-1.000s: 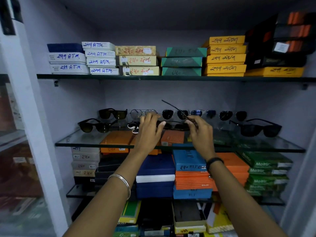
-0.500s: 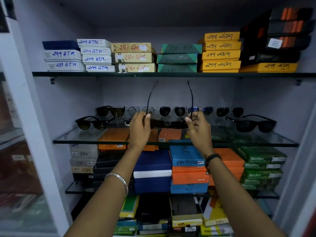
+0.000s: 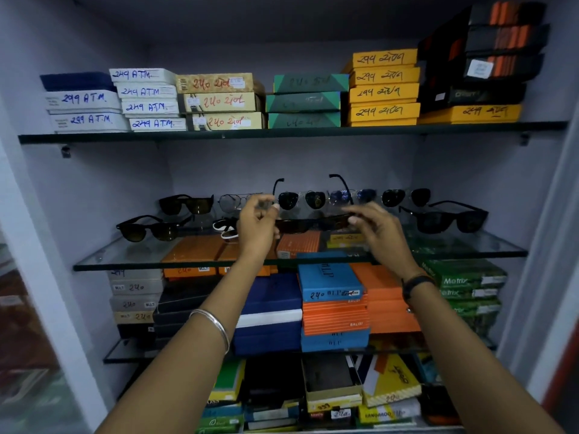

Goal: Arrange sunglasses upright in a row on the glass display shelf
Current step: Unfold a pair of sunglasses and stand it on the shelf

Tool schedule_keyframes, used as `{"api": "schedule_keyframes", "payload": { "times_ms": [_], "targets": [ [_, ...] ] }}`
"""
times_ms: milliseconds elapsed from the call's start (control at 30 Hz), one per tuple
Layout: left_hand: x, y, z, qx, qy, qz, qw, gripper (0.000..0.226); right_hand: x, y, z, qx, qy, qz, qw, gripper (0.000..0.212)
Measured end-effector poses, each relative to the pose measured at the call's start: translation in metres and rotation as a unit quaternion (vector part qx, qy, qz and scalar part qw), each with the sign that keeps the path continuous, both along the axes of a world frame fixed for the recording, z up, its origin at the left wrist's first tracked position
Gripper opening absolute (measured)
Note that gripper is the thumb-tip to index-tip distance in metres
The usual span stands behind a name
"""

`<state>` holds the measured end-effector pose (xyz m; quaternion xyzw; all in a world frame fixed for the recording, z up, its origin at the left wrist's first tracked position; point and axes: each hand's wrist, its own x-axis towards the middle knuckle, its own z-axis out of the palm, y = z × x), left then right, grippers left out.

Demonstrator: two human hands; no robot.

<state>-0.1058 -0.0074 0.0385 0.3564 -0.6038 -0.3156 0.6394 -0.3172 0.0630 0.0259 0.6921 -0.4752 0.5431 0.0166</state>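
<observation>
A pair of dark sunglasses (image 3: 308, 224) hangs just above the glass display shelf (image 3: 125, 257), its two temples unfolded and pointing up. My left hand (image 3: 255, 222) pinches its left end and my right hand (image 3: 377, 228) holds its right end. Behind it, a row of sunglasses (image 3: 301, 199) stands upright along the back of the shelf. Another black pair (image 3: 150, 228) sits at the front left and a further black pair (image 3: 448, 218) at the front right.
A white and black item (image 3: 226, 228) lies on the shelf by my left hand. Labelled boxes (image 3: 219, 102) fill the upper shelf, and stacked boxes (image 3: 333, 314) fill the shelves below. A white cabinet post (image 3: 40, 245) stands at the left.
One second ago only one temple stuck out. Both then pointed high up. Now the temples reach less high and the held pair sits lower, close to the shelf.
</observation>
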Motion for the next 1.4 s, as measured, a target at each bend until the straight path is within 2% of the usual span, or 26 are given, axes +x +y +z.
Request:
{"api": "schedule_keyframes", "payload": {
  "times_ms": [133,267,533,667,800,1100,1200,1400],
  "targets": [
    [-0.031,0.001,0.009,0.05,-0.001,-0.097,0.994,0.013,-0.027,-0.002,0.006,-0.008,-0.002,-0.105,0.994,0.02],
    [-0.056,-0.002,0.01,0.054,-0.089,-0.134,0.985,0.027,-0.046,-0.006,0.005,-0.016,0.009,-0.19,0.982,0.02],
    [-0.078,-0.01,0.006,0.03,-0.197,-0.103,0.975,0.026,-0.047,-0.015,0.0,-0.026,-0.017,-0.305,0.952,0.024],
    [-0.086,-0.008,0.006,-0.026,-0.237,-0.053,0.97,0.014,-0.044,-0.013,0.0,-0.009,-0.029,-0.339,0.94,0.024],
    [-0.09,-0.008,0.006,-0.069,-0.314,-0.009,0.947,0.008,-0.043,-0.012,-0.001,0.013,-0.021,-0.359,0.933,0.024],
    [-0.089,-0.012,0.004,-0.088,-0.321,-0.011,0.943,0.012,-0.043,-0.014,-0.003,0.043,-0.029,-0.397,0.916,0.023],
    [-0.087,-0.009,0.004,-0.099,-0.296,-0.022,0.95,0.028,-0.041,-0.011,-0.001,0.048,-0.026,-0.398,0.916,0.024],
    [-0.048,-0.003,0.002,-0.157,-0.246,0.045,0.955,0.025,-0.037,-0.007,-0.001,-0.025,0.001,-0.357,0.934,0.028]
  ]
}}
